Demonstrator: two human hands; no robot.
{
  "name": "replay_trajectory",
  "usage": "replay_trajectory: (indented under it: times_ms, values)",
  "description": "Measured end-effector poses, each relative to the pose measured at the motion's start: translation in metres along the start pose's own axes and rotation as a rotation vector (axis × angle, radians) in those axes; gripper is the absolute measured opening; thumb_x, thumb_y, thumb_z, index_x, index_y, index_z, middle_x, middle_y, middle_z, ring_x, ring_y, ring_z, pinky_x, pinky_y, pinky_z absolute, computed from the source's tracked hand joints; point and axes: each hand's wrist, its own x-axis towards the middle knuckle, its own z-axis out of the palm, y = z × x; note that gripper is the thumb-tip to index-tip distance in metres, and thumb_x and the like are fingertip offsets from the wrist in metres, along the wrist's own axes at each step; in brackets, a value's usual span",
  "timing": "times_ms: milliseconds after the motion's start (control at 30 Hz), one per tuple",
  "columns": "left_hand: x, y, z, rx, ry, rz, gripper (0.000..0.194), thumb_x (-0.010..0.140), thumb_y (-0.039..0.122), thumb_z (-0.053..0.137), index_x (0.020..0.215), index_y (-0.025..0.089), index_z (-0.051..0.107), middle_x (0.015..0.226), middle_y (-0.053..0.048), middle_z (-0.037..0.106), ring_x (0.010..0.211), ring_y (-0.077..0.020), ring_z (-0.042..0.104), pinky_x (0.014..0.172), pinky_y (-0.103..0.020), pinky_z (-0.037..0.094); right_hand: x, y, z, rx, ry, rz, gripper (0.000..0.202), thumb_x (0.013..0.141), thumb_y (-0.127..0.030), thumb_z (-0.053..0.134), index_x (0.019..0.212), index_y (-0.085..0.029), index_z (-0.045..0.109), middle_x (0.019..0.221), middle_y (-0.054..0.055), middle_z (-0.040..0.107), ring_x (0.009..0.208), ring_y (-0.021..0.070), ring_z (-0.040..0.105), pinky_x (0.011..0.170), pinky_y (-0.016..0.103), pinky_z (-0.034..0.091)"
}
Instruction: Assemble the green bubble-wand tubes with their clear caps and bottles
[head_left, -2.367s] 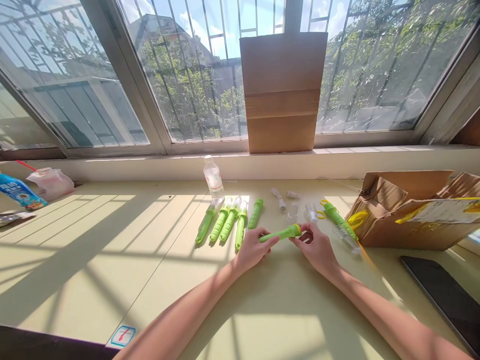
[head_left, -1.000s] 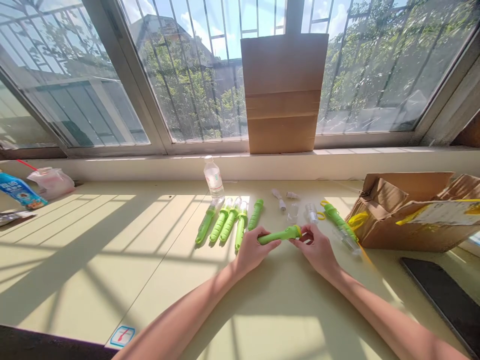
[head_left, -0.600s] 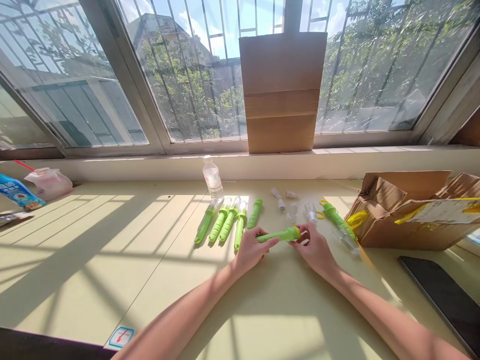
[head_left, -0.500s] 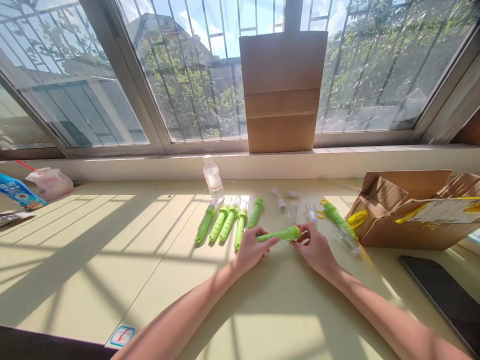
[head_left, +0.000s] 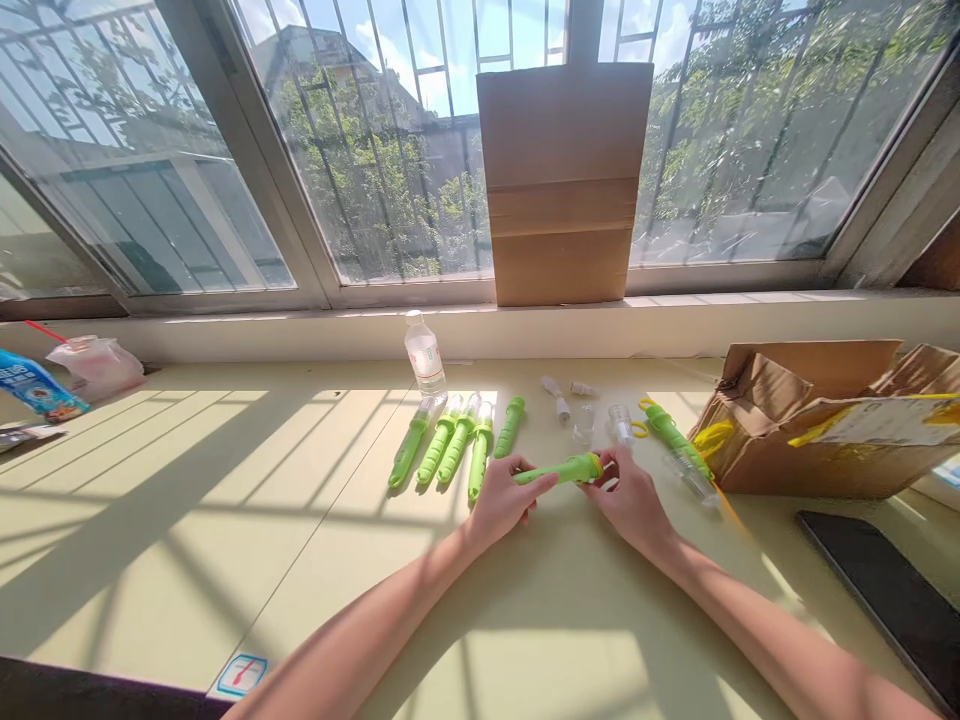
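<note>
Fingers wrapped round its narrower end, my left hand (head_left: 505, 495) grips a green plastic tube (head_left: 562, 470) held almost level above the table. My right hand (head_left: 626, 492) pinches the wider end, where a yellow ring shows; the fingertips partly cover it. Another green tube (head_left: 510, 427) without a clear top lies just beyond my left hand. To its left, several green tubes with clear tops (head_left: 452, 450) rest side by side. Beyond my right hand are a clear cap (head_left: 620, 424), a smaller clear piece (head_left: 583, 425) and a white part (head_left: 556, 397).
A water bottle (head_left: 425, 357) stands behind the green tubes. On the right are a green tube with a clear end (head_left: 679, 450), an open cardboard box (head_left: 810, 440) and a black phone (head_left: 885, 600). A cardboard sheet (head_left: 562, 200) leans on the window. Far left lies a blue packet (head_left: 37, 387).
Both hands keep the same hold on the green tube. The view has shifted very slightly; nothing else has visibly moved.
</note>
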Motion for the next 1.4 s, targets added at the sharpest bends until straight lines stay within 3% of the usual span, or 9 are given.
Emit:
replay_trajectory:
  times_ms: [233, 367, 467, 567, 767, 1133, 1400]
  values:
    - [0.0028, 0.0018, -0.0016, -0.036, -0.026, -0.047, 0.041, 0.067, 0.054, 0.069, 0.068, 0.017, 0.053, 0.043, 0.006, 0.049, 0.034, -0.0066, 0.042, 0.031, -0.017, 0.034, -0.0004, -0.0015, -0.0005, 0.046, 0.024, -0.015, 0.027, 0.071, -0.04, 0.061, 0.08, -0.024, 0.041, 0.096, 0.005, 0.067, 0.063, 0.0167, 0.062, 0.053, 0.029, 0.048]
    - [0.0038, 0.001, -0.0015, -0.028, -0.041, -0.043, 0.04, 0.069, 0.054, 0.068, 0.07, 0.017, 0.052, 0.044, 0.006, 0.048, 0.034, -0.0067, 0.042, 0.033, -0.018, 0.034, -0.001, -0.0011, -0.0012, 0.041, 0.017, 0.012, 0.028, 0.07, -0.041, 0.063, 0.078, -0.024, 0.042, 0.07, -0.001, 0.064, 0.054, 0.015, 0.057, 0.05, 0.027, 0.046]
    - [0.0027, -0.0001, -0.0011, 0.006, -0.045, 0.029, 0.038, 0.07, 0.053, 0.067, 0.074, 0.017, 0.054, 0.054, 0.005, 0.052, 0.038, -0.0064, 0.045, 0.035, -0.018, 0.037, -0.0017, -0.0011, -0.0021, 0.033, 0.005, 0.052, 0.027, 0.07, -0.041, 0.064, 0.08, -0.025, 0.044, 0.052, -0.006, 0.055, 0.046, 0.0145, 0.051, 0.046, 0.026, 0.04]
    - [0.0011, -0.0015, -0.0016, 0.072, -0.016, 0.121, 0.036, 0.069, 0.047, 0.069, 0.087, 0.019, 0.056, 0.072, 0.003, 0.058, 0.044, -0.0059, 0.047, 0.039, -0.019, 0.038, -0.0018, -0.0015, -0.0029, 0.038, -0.018, 0.077, 0.025, 0.071, -0.04, 0.064, 0.079, -0.024, 0.046, 0.049, -0.005, 0.052, 0.044, 0.0155, 0.049, 0.043, 0.027, 0.036]
    - [0.0, -0.0039, -0.0021, 0.333, 0.087, 0.318, 0.024, 0.07, 0.038, 0.07, 0.084, 0.02, 0.062, 0.069, 0.002, 0.061, 0.059, -0.0102, 0.053, 0.056, -0.021, 0.041, -0.0001, -0.0006, -0.0034, 0.095, -0.031, 0.126, 0.025, 0.07, -0.039, 0.065, 0.08, -0.024, 0.047, 0.048, -0.003, 0.054, 0.044, 0.0169, 0.051, 0.043, 0.028, 0.036]
    - [-0.0012, -0.0005, -0.0008, 0.144, 0.071, 0.18, 0.033, 0.068, 0.046, 0.071, 0.08, 0.016, 0.064, 0.058, 0.003, 0.057, 0.044, -0.0072, 0.047, 0.04, -0.019, 0.036, -0.0016, -0.0006, -0.0011, 0.049, -0.001, 0.084, 0.029, 0.071, -0.042, 0.064, 0.085, -0.023, 0.047, 0.061, -0.002, 0.06, 0.053, 0.0162, 0.057, 0.05, 0.027, 0.044]
    - [0.0012, 0.0017, -0.0003, -0.02, 0.035, 0.046, 0.036, 0.065, 0.045, 0.074, 0.075, 0.013, 0.06, 0.054, 0.003, 0.055, 0.037, -0.0063, 0.045, 0.031, -0.018, 0.037, -0.0014, 0.0014, -0.0004, 0.059, -0.047, 0.089, 0.026, 0.073, -0.04, 0.062, 0.085, -0.024, 0.045, 0.061, -0.004, 0.06, 0.05, 0.014, 0.054, 0.049, 0.025, 0.043]
